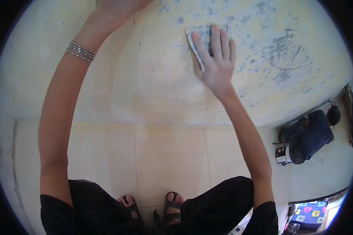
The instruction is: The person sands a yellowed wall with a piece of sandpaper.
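Note:
Flat under the spread fingers of my right hand point(219, 61) lies a folded sheet of sandpaper point(205, 30), pressed against the wall. Its back is pale with blue-grey printing, and the thumb is mostly hidden beside its left edge. Pale dust coats those fingers. The painted wall point(164, 73) is cream and yellowish, with grey scuffed patches point(285, 53) and fine cracks right of the sheet. My left hand point(117, 8) is at the top left against the wall; its fingers are cut off by the picture's edge. Beaded bracelets point(81, 51) circle that wrist.
Cream floor tiles point(170, 164) meet the wall's foot below my hands. My sandalled feet point(173, 202) stand on them. At the right, a person in dark clothes point(311, 135) is low by another wall, with a labelled white bucket point(282, 154) alongside. A doorway beyond shows a colourful patterned mattress point(310, 214).

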Motion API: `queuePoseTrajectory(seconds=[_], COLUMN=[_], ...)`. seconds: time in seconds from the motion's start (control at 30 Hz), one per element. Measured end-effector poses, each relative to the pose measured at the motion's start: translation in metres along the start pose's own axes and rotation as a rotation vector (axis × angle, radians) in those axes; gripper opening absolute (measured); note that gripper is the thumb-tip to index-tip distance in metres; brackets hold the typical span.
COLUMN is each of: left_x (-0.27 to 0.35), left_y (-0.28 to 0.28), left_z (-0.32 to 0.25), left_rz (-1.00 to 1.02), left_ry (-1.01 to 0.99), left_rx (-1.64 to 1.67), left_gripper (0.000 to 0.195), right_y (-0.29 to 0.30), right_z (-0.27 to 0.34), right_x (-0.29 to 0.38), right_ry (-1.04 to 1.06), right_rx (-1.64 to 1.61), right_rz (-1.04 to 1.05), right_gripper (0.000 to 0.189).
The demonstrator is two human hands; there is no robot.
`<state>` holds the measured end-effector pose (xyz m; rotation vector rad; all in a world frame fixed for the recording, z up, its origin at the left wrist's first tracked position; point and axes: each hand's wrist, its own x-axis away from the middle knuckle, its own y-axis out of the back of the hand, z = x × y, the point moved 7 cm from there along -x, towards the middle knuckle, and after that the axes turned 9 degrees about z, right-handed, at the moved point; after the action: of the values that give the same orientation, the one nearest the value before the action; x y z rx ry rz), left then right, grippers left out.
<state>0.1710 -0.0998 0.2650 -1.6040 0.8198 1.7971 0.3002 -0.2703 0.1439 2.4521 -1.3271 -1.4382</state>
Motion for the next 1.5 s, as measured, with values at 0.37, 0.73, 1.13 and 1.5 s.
queuePoseTrajectory(seconds=[0.37, 0.73, 1.13, 1.5], left_x=[0.003, 0.001, 0.003, 0.010], left_y=[0.002, 0.002, -0.016, 0.007], left_z=[-0.001, -0.007, 0.007, 0.001], left_rz=[-0.076, -0.065, -0.165, -0.133], left_ry=[-0.033, -0.047, -0.095, -0.088], left_rx=[0.099, 0.087, -0.092, 0.090], left_gripper=[0.072, 0.072, 0.069, 0.070], right_y=[-0.033, -0.051, -0.011, -0.005], right_z=[0.025, 0.032, 0.018, 0.025], right_x=[0.085, 0.114, 0.028, 0.036], right_ry=[0.291, 0.128, -0.047, -0.001], right_rx=[-0.069, -0.101, -0.073, -0.060], right_rz=[0.343, 0.317, 0.039, 0.252], right_gripper=[0.064, 0.066, 0.077, 0.069])
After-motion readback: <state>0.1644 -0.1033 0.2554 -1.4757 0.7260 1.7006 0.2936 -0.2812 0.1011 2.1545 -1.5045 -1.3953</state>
